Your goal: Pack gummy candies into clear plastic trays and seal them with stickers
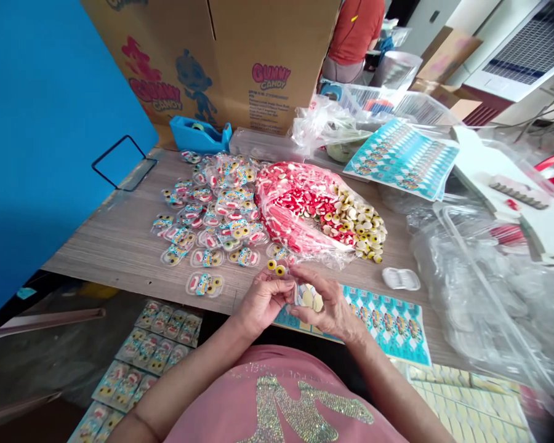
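Observation:
My left hand [265, 301] and my right hand [325, 301] meet at the table's front edge, fingers closed around a small clear plastic candy case. Two yellow eye-shaped gummies [276, 267] show at its far end; my fingers hide much of the rest. Below my right hand lies a blue sticker sheet [388, 323] with colourful labels. Right of that hand sits another clear plastic case [401, 279], unlabelled. Beyond my hands an opened plastic bag [286, 231] spills red-and-white gummies and yellow eye gummies [367, 224]. To the left is a heap of labelled candy packs [207, 218].
A blue tape dispenser [200, 135] stands before a large cardboard box [240, 61]. More blue sticker sheets [404, 157] and a big bag of clear cases [471, 295] are at right. Packs in rows [152, 344] lie below the table. A person in red [355, 34] is behind.

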The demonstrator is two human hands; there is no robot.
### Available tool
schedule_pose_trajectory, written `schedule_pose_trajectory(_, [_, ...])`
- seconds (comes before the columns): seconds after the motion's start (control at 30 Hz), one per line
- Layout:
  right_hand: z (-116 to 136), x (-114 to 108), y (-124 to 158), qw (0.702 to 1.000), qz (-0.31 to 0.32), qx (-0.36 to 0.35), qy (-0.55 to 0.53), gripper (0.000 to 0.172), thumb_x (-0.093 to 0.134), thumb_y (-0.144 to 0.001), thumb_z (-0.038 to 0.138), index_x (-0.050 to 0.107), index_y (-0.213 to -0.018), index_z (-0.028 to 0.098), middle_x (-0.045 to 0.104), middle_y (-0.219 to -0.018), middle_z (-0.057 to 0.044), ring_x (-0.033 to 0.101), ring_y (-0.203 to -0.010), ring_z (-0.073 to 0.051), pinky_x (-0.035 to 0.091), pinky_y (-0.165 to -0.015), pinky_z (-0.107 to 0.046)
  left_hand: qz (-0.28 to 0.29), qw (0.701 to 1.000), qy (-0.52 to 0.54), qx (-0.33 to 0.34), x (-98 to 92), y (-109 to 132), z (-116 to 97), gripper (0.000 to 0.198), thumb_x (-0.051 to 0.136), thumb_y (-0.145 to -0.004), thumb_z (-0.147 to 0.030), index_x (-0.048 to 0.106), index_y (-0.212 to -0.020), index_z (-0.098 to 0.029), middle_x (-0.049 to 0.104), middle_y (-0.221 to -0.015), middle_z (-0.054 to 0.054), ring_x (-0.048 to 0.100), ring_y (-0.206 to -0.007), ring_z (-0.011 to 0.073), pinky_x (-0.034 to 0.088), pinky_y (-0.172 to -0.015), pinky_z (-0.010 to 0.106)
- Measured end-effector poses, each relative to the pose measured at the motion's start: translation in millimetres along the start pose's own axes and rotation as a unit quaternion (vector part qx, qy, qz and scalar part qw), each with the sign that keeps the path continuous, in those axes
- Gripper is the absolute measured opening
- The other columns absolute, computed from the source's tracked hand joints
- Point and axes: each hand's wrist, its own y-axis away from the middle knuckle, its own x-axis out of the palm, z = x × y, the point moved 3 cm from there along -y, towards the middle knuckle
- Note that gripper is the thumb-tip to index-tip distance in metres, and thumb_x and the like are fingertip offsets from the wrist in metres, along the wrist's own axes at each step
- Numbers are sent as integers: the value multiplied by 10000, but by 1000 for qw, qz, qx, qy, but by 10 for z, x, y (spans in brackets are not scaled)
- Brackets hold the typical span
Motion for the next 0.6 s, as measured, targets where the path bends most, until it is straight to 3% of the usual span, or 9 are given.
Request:
schedule_pose_trajectory(0.1, [-55,121,63,997,-2,24,-78,679,714,-830,444,452,-1448,338,584,-1427,-88,608,-1241,-281,508,-1028,-497,15,1000,-1,11,22,31,-13,289,727,-613,-28,668,-866,-155,626,-628,-23,529,-505,84,417,-527,218])
schedule_pose_trajectory(0.23, [-87,168,104,991,-65,27,-112,694,664,-873,480,372,-1488,346,529,-1475,-94,554,-1309,-288,497,-1052,-505,3,1000,23,14,2,62,-20,249,738,-659,-71,667,-883,-154,655,-686,0,568,-554,99,453,-559,226])
schedule_pose_trajectory(0.33, [9,144,22,997,-78,-10,9,731,682,-871,433,336,-1508,340,483,-1506,-106,493,-1364,-297,455,-1087,-526,-5,998,60,-24,-2,71,-7,222,729,-813,-308,676,-970,-160,694,-774,43,644,-656,155,511,-620,274])
schedule_pose_trajectory(0.4, [88,155,-65,991,-57,-50,107,747,695,-864,422,338,-1511,312,465,-1515,-128,456,-1391,-311,429,-1101,-539,1,994,91,-54,16,74,3,311,630,-898,-453,682,-985,-159,704,-801,67,673,-714,190,537,-650,309])
schedule_pose_trajectory(0.6, [116,261,-155,970,-23,-108,216,684,643,-904,437,371,-1489,210,511,-1465,-192,473,-1375,-320,384,-1099,-567,-10,987,146,-69,18,85,-13,409,433,-996,-475,694,-1001,-160,718,-845,73,692,-745,181,558,-691,301])
